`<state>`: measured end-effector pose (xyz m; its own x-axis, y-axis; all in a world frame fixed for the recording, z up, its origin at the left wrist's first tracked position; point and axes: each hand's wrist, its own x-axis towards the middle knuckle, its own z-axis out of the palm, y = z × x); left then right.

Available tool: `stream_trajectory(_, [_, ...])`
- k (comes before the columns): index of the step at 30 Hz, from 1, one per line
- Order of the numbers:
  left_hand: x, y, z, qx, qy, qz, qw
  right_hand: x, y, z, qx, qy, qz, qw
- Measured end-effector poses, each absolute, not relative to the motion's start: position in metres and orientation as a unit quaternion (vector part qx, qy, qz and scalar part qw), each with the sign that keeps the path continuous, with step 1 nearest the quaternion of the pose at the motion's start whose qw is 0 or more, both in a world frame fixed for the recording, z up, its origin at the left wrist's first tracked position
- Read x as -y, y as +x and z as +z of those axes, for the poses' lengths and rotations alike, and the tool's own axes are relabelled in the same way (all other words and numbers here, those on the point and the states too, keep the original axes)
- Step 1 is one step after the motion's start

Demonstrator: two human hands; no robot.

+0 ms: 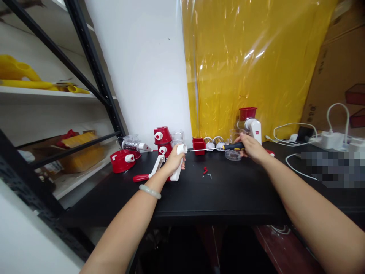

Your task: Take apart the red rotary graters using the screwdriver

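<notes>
My left hand [172, 161] is wrapped round a white plastic grater body [177, 174], its round open end facing right. In my right hand [251, 146] is a screwdriver [232, 147] with a black and yellow handle. Its long shaft lies level, pointing left, and the tip is at the white body's round end; whether it touches a screw cannot be seen. A white crank with a red handle [140, 177] rests left of my left hand. Small red pieces [205, 170] and several tiny screws [209, 176] lie on the black table [225, 194] between my hands.
Red round bases [122, 161] and a stacked red pair [162, 136] stand at the left. Behind are a red hopper [199, 146], drum graters [209, 144] and a clear cup [233, 154]. An assembled grater [253, 127] stands behind my right hand. White cables [296, 129] and chargers lie right.
</notes>
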<state>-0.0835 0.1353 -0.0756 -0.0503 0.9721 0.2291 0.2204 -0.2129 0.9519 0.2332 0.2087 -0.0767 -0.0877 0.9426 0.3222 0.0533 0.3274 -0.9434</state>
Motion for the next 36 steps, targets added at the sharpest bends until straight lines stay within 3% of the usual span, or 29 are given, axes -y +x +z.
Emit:
stream_trajectory(9, [-0.137,-0.085,-0.077,-0.507,0.587,0.516,0.363,-0.206,0.235,-0.07,0.553,-0.276,0.482,0.62])
stream_trajectory(19, [-0.135,-0.083,-0.074,-0.506,0.582,0.522,0.363,-0.21,0.233,-0.079,0.615,-0.423,0.371,0.552])
stream_trajectory(27, [-0.136,-0.083,-0.076,-0.496,0.587,0.525,0.366,-0.198,0.232,-0.068,0.537,-0.264,0.523,0.606])
stream_trajectory(32, [-0.134,-0.082,-0.073,-0.493,0.583,0.534,0.363,-0.205,0.229,-0.072,0.542,-0.339,0.467,0.611])
stream_trajectory(36, [-0.133,-0.081,-0.073,-0.497,0.58,0.535,0.361,-0.209,0.232,-0.076,0.594,-0.427,0.415,0.541])
